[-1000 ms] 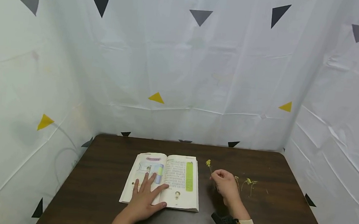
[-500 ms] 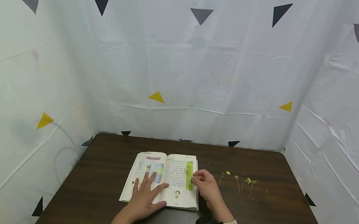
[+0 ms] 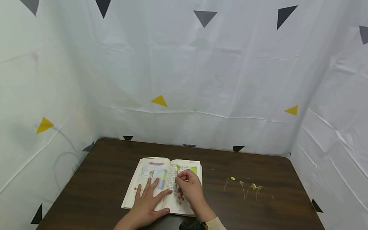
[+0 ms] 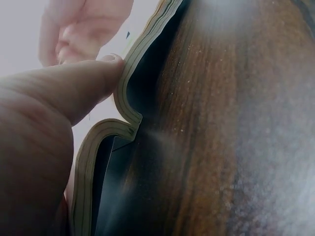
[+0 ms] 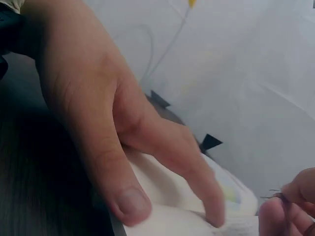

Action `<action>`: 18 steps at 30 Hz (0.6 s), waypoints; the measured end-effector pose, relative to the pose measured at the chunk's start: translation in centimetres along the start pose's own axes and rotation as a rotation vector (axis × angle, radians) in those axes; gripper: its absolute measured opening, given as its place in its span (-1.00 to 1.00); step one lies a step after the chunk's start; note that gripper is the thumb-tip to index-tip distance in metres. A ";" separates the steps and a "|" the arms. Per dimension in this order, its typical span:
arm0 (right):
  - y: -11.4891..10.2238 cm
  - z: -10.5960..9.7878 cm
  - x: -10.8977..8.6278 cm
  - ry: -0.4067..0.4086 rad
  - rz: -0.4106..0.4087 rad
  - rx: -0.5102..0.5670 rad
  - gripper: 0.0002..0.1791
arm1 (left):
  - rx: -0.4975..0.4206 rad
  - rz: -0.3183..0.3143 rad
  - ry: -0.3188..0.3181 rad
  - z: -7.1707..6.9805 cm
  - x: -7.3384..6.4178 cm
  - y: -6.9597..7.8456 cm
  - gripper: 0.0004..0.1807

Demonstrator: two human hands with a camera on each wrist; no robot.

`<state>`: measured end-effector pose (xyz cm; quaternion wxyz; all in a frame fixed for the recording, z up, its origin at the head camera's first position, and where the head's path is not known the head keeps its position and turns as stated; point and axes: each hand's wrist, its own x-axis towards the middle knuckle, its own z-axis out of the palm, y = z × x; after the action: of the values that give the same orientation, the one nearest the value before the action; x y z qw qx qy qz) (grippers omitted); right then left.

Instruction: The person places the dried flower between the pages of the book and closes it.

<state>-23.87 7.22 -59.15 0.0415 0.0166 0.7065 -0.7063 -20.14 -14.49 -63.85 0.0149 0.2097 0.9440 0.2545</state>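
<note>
An open book (image 3: 183,209) with printed, illustrated pages lies on the dark wooden table. My left hand (image 3: 146,205) is spread flat on it, fingers on the left page and across the fold. In the left wrist view its thumb (image 4: 88,83) presses near the lower edge of the pages (image 4: 129,93). Over the right page, my right hand (image 3: 192,190) pinches a small yellow flower (image 3: 178,168) by its stem between thumb and index finger. The flower head points away from me, near the fold. Thin stem ends (image 5: 273,193) stick out from these fingertips in the right wrist view.
Several small yellow-green flower sprigs (image 3: 254,187) lie in a loose row on the table (image 3: 260,224), right of the book. White curtains (image 3: 236,75) with black, grey and yellow triangles enclose the back and sides. Dark bands sit on the wrists.
My right hand has carried the pinched flower leftward, from beside the book to over the right page near the fold. The left hand has stayed in place on the book.
</note>
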 end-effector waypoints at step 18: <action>4.2 1.3 2.6 -0.006 -0.044 0.030 -0.83 | -0.027 0.021 0.035 0.4 0.1 -0.1 -0.38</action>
<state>-26.02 5.79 -63.50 0.0279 -0.0007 0.6960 -0.7175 -20.20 -14.35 -64.19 -0.0014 0.2151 0.9383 0.2709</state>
